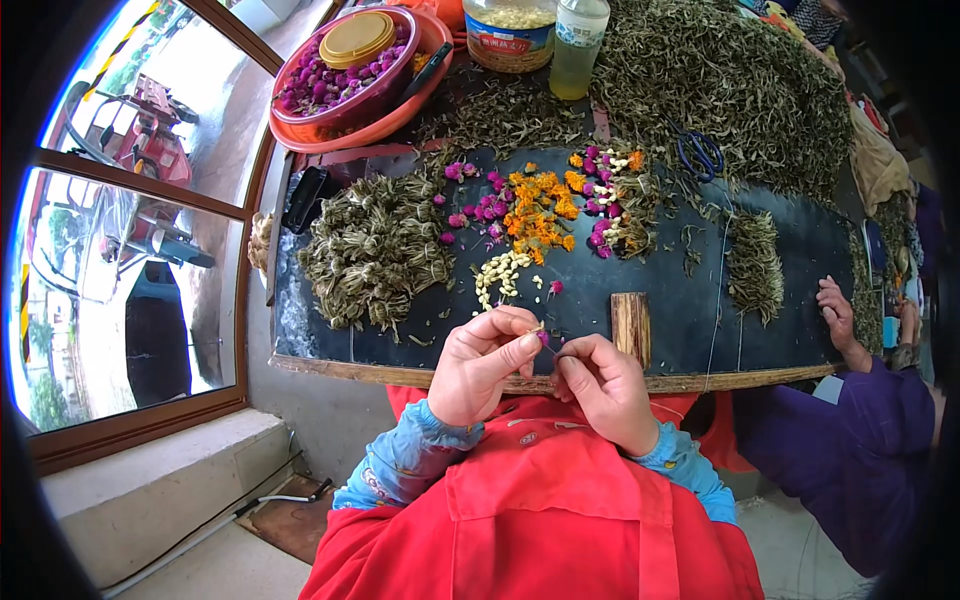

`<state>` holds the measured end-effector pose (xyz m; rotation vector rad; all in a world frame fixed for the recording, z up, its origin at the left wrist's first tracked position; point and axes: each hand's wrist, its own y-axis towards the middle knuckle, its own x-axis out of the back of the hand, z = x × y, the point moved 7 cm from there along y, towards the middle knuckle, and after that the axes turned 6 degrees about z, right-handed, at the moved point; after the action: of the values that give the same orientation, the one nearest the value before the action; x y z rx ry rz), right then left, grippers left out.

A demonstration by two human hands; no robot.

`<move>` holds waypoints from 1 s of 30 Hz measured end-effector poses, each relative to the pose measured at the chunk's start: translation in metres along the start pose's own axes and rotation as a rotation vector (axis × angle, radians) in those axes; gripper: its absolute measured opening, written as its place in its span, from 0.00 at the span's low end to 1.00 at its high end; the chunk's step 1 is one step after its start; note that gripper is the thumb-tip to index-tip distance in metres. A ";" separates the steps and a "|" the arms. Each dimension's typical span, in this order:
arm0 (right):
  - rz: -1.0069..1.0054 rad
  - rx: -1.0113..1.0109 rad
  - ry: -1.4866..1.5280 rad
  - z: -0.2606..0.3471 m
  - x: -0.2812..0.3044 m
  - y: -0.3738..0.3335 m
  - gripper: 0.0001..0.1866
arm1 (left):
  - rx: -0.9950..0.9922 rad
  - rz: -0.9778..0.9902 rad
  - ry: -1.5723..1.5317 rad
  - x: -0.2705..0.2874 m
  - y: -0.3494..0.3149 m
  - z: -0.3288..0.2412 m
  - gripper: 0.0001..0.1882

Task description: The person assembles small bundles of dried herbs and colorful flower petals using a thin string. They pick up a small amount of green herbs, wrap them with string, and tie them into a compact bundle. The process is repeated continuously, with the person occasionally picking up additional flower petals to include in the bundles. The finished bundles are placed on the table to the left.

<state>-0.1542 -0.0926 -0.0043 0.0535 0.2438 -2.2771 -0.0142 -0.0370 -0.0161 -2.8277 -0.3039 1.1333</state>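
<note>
Your hands meet at the worktop [700, 330] edge: left hand [482, 362] pinches a small purple flower [543, 338], right hand [606, 388] closes beside it, seemingly threading it. Next likely calls for steady fingertips and another bloom from the piles [535, 210].

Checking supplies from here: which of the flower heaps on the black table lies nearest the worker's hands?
The small heap of pale cream buds, just beyond the left hand. The orange flowers and purple flowers lie farther back.

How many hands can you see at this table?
3. The person's left hand and right hand meet at the near table edge, pinching a small purple flower. A co-worker's hand rests at the right; others may be hidden.
</note>
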 end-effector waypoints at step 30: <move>0.049 0.243 0.301 0.037 0.041 -0.045 0.06 | -0.363 -0.249 1.908 0.000 0.079 -0.054 0.05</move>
<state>-0.2137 -0.1009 0.0338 0.5252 0.1189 -2.2332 0.0357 -0.1140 0.0114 -2.5441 -0.5565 -1.7581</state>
